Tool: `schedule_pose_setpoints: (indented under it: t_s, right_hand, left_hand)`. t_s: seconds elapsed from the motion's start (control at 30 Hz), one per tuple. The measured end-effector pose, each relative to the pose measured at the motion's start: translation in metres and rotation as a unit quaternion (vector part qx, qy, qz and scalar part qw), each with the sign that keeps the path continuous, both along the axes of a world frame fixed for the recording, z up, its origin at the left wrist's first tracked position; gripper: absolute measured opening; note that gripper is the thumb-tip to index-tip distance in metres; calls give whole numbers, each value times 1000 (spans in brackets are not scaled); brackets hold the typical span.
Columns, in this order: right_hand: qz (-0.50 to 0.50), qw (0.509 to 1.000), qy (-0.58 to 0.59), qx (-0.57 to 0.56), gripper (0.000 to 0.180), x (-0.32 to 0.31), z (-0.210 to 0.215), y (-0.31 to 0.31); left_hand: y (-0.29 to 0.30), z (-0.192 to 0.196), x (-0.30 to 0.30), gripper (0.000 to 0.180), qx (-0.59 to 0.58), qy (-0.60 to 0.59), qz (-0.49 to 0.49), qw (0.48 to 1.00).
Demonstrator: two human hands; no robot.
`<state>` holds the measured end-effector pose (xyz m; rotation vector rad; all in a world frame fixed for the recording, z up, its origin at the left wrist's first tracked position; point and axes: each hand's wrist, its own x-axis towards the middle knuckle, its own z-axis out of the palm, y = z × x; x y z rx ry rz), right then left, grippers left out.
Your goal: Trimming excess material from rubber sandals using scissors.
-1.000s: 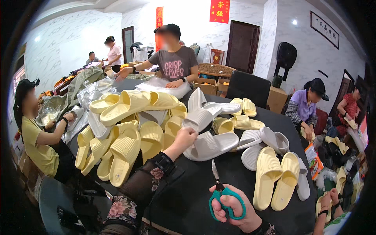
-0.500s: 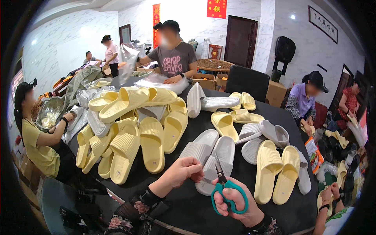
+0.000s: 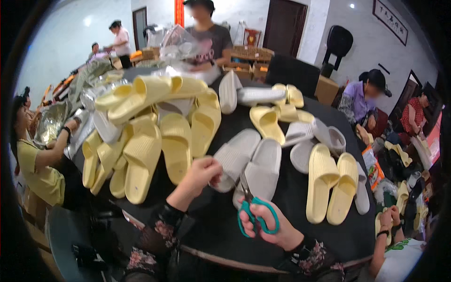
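My right hand (image 3: 277,228) grips scissors (image 3: 247,191) with teal handles, fingers through the loops and blades pointing away from me. The blades lie over the near part of a grey slipper (image 3: 264,164). Left of them my left hand (image 3: 199,176) is closed with its fingertips pinched; whatever they hold, if anything, is too small to make out. It hovers beside another grey slipper (image 3: 238,149), near the pile of yellow slippers (image 3: 141,157). On the right, a pair of yellow slippers (image 3: 323,181) lies close to more grey slippers (image 3: 328,136).
The black table (image 3: 206,225) carries slippers across its left, middle and right. Across it a person (image 3: 209,37) handles clear plastic bags (image 3: 181,44). Other people work at the left and right sides. A black chair (image 3: 291,77) stands at the far edge.
The view has shifted, so the slippers sit higher in it. Both hands and the scissors have moved left relative to the grey slippers. The person opposite has brought a plastic bag in front of them.
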<state>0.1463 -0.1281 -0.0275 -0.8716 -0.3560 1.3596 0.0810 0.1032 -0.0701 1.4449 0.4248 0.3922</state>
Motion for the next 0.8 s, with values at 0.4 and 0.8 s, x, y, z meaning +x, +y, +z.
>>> schedule_pose_setpoints:
  t_s: [0.4,0.8]
  right_hand:
    - [46,997,44,-38,35,-15,-41,4]
    - [40,997,48,-40,32,-6,-51,5]
  left_hand:
    - [2,4,-1,14,-64,-16,-13,998]
    - [-1,7,-1,13,-70,6,-23,997]
